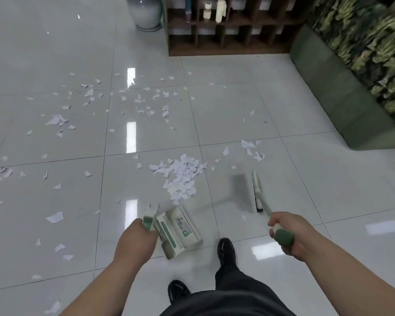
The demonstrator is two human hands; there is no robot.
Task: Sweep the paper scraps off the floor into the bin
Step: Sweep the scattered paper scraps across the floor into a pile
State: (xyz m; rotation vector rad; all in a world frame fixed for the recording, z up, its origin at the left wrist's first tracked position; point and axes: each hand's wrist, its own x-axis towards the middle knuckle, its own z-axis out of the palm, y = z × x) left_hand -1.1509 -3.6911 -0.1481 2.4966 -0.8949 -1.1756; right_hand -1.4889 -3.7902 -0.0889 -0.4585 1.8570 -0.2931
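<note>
White paper scraps lie all over the glossy tiled floor, with a dense pile of scraps (180,176) gathered near the middle. My left hand (135,241) grips the green-capped handle of a cream dustpan (180,231), which hangs just short of the pile. My right hand (287,233) grips the green end of a broom handle; the broom head (258,192) with black bristles sits to the right of the pile, slightly blurred. A smaller cluster of scraps (252,149) lies beyond the broom. No bin is in view.
A dark wooden shelf unit (233,28) stands at the back, a large grey vase (145,12) to its left. A green planter ledge with foliage (342,87) runs along the right. My black shoes (226,248) are below the dustpan.
</note>
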